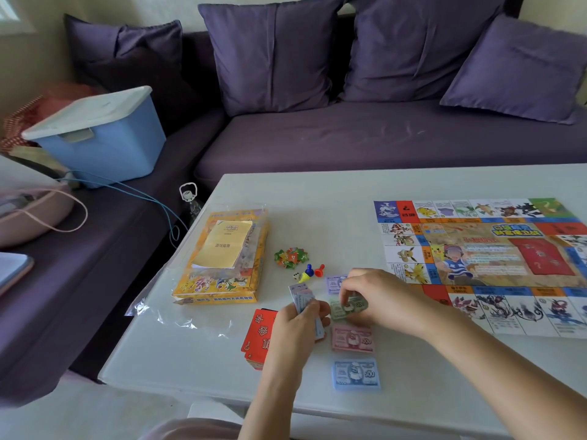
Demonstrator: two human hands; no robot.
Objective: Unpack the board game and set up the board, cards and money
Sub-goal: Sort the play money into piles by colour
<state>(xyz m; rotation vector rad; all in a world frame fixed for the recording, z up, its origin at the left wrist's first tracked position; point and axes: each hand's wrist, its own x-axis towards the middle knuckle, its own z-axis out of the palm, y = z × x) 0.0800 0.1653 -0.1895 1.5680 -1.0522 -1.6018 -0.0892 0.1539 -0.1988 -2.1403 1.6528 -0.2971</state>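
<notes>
Currently, the money is being sorted by value on the tabletop (317,201), just left of the unfolded board (482,265). The left hand (297,325) grips the unsorted bundle of notes (301,298), held upright and fanned, probably so that each value can be read. The right hand (374,296) has its fingers (346,292) curled, pinching a note onto the green pile (347,308).

Four piles form a column from far to near: purple pile (335,284), green, pink pile (352,339), blue pile (355,374). Separate piles keep the values apart for dealing.

Each pile lies flat with its long axis running left to right. The pink and blue numerals read upright from the person's side. The green pile sits slightly tilted. The red cards (259,335) lie stacked beside the left hand, long axis running near to far.
</notes>
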